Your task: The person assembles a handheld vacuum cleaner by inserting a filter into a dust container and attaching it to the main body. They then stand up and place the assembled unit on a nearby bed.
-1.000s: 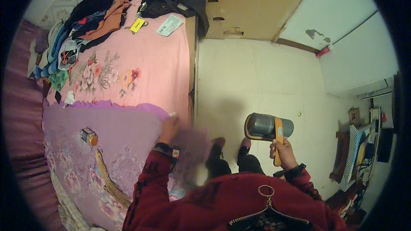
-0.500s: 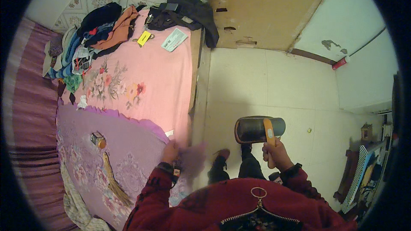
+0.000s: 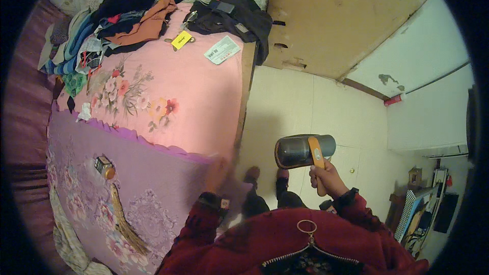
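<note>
My right hand (image 3: 328, 179) grips the upright orange handle of a hand-held tool (image 3: 295, 152) with a rounded, dark see-through body. It hangs in the air over the floor, to the right of the bed. My left hand (image 3: 218, 173) is smeared by motion at the bed's right edge, close to the ruffled border of a purple flowered cover (image 3: 153, 173); its fingers cannot be made out. Beyond that border lies a pink flowered sheet (image 3: 198, 91).
On the purple cover lie a small box-like item with an orange end (image 3: 105, 168) and a straw hand brush (image 3: 122, 219). Heaped clothes (image 3: 135, 25), a yellow card (image 3: 182, 40) and a flat white package (image 3: 222, 50) occupy the far bed. A rack (image 3: 420, 211) stands right.
The view has shifted, so the bed appears lower and the far wall farther right. My left hand has moved off the purple border toward the right. My right hand still holds the tool.
</note>
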A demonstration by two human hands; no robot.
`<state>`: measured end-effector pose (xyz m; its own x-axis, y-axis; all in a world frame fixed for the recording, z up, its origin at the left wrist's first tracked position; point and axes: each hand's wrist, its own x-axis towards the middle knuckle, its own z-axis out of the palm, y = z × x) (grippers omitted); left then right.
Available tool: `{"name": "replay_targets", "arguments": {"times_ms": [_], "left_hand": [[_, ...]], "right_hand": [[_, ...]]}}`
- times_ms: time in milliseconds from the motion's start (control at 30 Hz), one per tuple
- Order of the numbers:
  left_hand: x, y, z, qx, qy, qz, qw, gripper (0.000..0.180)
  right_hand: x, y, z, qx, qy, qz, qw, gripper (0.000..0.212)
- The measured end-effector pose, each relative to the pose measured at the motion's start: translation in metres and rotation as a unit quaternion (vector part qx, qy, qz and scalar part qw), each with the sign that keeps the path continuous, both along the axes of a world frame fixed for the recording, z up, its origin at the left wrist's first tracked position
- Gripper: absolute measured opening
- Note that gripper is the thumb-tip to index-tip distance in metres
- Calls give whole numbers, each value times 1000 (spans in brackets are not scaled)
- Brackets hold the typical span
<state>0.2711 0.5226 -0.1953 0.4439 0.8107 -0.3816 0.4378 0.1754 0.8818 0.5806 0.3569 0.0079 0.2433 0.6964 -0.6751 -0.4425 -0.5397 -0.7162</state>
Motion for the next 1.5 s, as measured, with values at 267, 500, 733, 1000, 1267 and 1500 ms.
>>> {"name": "replay_targets", "arguments": {"times_ms": [267, 500, 733, 1000, 1267, 1500], "left_hand": [[23, 14, 29, -133, -101, 30, 985, 22], [66, 38, 130, -154, -82, 67, 982, 26], [95, 66, 173, -108, -83, 114, 984, 23], [137, 116, 167, -185, -132, -167, 959, 25], [161, 145, 183, -234, -198, -152, 940, 34], [199, 165, 181, -227, -198, -14, 953, 46]], "right_hand": [[-2, 46, 11, 35, 1, 83, 996, 19], [45, 96, -9, 45, 27, 166, 985, 29], [66, 151, -12, 44, 9, 255, 966, 30], [36, 208, -1, 45, -52, 234, 970, 28], [31, 259, -14, 95, 72, 247, 961, 33], [56, 306, -19, 151, 143, 313, 927, 33]]}}
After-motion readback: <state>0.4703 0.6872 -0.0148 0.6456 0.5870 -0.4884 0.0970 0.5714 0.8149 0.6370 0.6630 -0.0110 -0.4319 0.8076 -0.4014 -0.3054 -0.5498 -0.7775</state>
